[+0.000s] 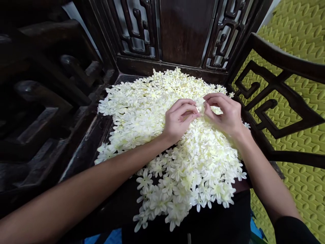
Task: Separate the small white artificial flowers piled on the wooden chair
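A big heap of small white fabric flowers (157, 135) with pale yellow centres covers the seat of a dark carved wooden chair (83, 149). Above the middle of the heap my left hand (179, 118) and my right hand (225, 113) meet. Together they pinch one white flower (200, 104) between their fingertips. Both forearms reach in from the bottom of the view, over the near flowers.
The chair's carved backrest (182, 30) rises behind the heap and its right armrest (276, 88) runs beside my right hand. More dark carved wood (43, 101) stands at the left. A yellow-green textured mat (304, 189) covers the floor at the right.
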`<state>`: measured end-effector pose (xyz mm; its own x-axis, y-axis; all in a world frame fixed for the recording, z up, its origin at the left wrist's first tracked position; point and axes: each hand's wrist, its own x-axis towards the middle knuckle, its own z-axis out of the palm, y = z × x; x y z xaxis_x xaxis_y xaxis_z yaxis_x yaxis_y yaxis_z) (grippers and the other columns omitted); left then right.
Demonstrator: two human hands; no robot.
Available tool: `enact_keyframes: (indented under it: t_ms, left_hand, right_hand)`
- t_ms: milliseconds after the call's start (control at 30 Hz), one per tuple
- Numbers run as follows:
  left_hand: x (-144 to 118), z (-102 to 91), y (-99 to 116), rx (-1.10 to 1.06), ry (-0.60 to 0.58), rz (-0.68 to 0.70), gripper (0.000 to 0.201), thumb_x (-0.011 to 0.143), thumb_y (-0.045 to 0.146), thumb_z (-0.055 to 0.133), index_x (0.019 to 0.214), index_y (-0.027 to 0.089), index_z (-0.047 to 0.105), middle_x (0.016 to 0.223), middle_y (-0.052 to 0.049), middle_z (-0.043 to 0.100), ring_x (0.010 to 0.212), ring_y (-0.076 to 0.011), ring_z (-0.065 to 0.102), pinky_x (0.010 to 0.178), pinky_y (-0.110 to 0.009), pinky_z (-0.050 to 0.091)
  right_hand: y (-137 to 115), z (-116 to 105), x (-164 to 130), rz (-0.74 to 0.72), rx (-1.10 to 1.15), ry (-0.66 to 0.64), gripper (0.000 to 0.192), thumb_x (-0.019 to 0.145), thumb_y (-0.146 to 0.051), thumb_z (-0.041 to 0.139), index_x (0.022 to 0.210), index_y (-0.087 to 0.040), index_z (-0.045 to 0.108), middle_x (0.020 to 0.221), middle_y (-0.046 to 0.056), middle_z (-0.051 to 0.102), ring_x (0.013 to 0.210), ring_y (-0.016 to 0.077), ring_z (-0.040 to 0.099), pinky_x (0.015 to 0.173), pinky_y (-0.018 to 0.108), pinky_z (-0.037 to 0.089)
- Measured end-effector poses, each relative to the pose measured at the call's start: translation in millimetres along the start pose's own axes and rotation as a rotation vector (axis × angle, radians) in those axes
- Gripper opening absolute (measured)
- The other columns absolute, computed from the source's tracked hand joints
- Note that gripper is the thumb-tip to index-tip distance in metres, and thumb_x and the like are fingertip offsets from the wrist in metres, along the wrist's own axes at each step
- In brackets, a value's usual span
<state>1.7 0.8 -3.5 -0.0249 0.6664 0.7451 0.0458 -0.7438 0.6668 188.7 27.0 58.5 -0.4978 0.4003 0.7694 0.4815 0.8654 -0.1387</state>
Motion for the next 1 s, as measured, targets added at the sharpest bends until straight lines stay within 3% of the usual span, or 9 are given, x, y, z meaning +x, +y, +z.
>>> enact_keyframes:
  t_ms: [133,200,333,400,467,733,1000]
  left_hand:
    - [-0.3,1.4,0.7,-0.019,0.026,-0.007,0.009,0.081,0.017,0.074,0.089,0.019,0.070,0.107,-0.004,0.063,0.102,-0.0145,0.066,0.084,-0.028,0.065]
    - [-0.6,2.2,0.5,-0.040,0.028,-0.040,0.017,0.081,0.019,0.075,0.097,0.020,0.069,0.108,-0.005,0.064,0.104,-0.0152,0.066,0.089,-0.030,0.064]
    - [-1.9,3.1,-0.1,-0.099,0.040,-0.126,0.035,0.079,0.022,0.077,0.113,0.020,0.066,0.113,-0.007,0.067,0.107,-0.0173,0.068,0.097,-0.034,0.063]
    - [-2.3,2.9,0.2,-0.111,0.031,-0.116,0.035,0.081,0.022,0.076,0.114,0.020,0.067,0.115,-0.007,0.067,0.108,-0.0179,0.069,0.098,-0.035,0.062]
    - [-2.2,2.6,1.2,-0.106,0.016,-0.095,0.033,0.083,0.022,0.073,0.116,0.021,0.068,0.117,-0.007,0.068,0.109,-0.0182,0.069,0.099,-0.035,0.062]
    - [-1.2,2.4,3.8,-0.068,0.027,-0.071,0.030,0.084,0.023,0.073,0.114,0.022,0.070,0.116,-0.006,0.070,0.108,-0.0174,0.070,0.095,-0.033,0.064]
    - [-1.4,1.6,3.1,-0.062,0.016,-0.064,0.030,0.084,0.021,0.073,0.114,0.022,0.070,0.116,-0.006,0.070,0.108,-0.0171,0.070,0.095,-0.033,0.064]
  right_hand:
    - [20.3,-15.7,-0.4,0.191,0.012,0.198,0.010,0.087,-0.012,0.067,0.088,-0.021,0.070,0.096,0.008,0.072,0.085,0.0201,0.070,0.068,0.037,0.061]
    - [18.4,-20.2,2.1,0.239,0.095,0.199,0.008,0.085,-0.013,0.071,0.084,-0.021,0.071,0.095,0.008,0.071,0.087,0.0216,0.069,0.072,0.039,0.059]
    - [-9.0,-15.5,9.1,0.317,0.383,0.060,0.004,0.087,-0.019,0.072,0.086,-0.023,0.073,0.096,0.006,0.071,0.088,0.0202,0.066,0.078,0.039,0.057]
    - [-22.6,-10.6,11.4,0.359,0.513,-0.083,0.001,0.087,-0.023,0.074,0.087,-0.023,0.075,0.099,0.007,0.071,0.092,0.0207,0.067,0.083,0.039,0.056]
    - [-30.0,-6.9,12.1,0.410,0.605,-0.142,0.005,0.088,-0.025,0.073,0.088,-0.022,0.076,0.103,0.007,0.071,0.095,0.0210,0.067,0.087,0.040,0.056]
    - [-25.5,-4.1,8.7,0.533,0.743,-0.177,0.007,0.088,-0.024,0.074,0.089,-0.019,0.077,0.105,0.009,0.070,0.096,0.0196,0.067,0.089,0.038,0.056]
    - [-24.6,-2.3,8.1,0.539,0.755,-0.184,0.006,0.087,-0.022,0.076,0.089,-0.017,0.077,0.104,0.009,0.070,0.095,0.0189,0.068,0.087,0.037,0.056]
